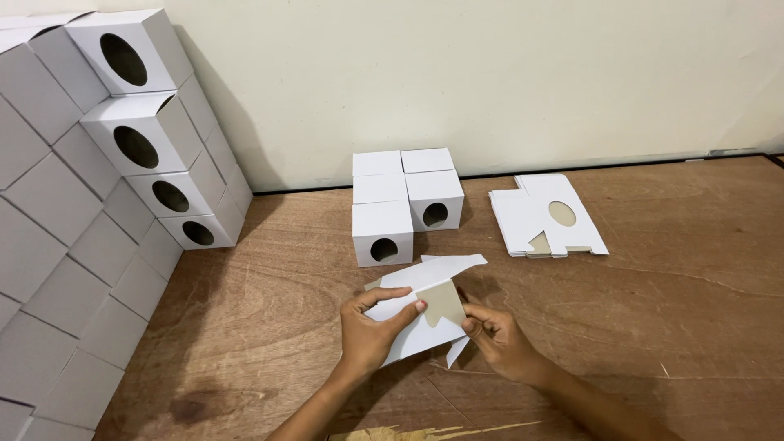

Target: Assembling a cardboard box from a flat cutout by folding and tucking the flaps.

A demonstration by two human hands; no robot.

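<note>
Head cam, wooden floor (pixel 678 294), pale wall at far side.

L hand (pixel 371 331): grips a half-folded white box (pixel 425 306) from its left side; thumb laid across top panel, other fingers curled under, pressed together. R hand (pixel 498 339): at box's right edge, fingertips pinching a flap/side panel; exact finger count on the flap can't tell. Box is held just above floor, near centre, between both hands; brown inner face of the card shows on one panel, white flaps stick out top and bottom.

Just beyond the hands: cluster of finished boxes (pixel 408 204), white cubes, packed touching each other; three visible round holes face near side.

Far right of cluster, apart from it: stack of flat blanks (pixel 543 216), white, oval cut-out on top sheet, brown underside showing at near edge.

Left edge: tall box wall (pixel 90 204) stacked up against wall, stepped; four boxes at its right end show oval holes.
</note>
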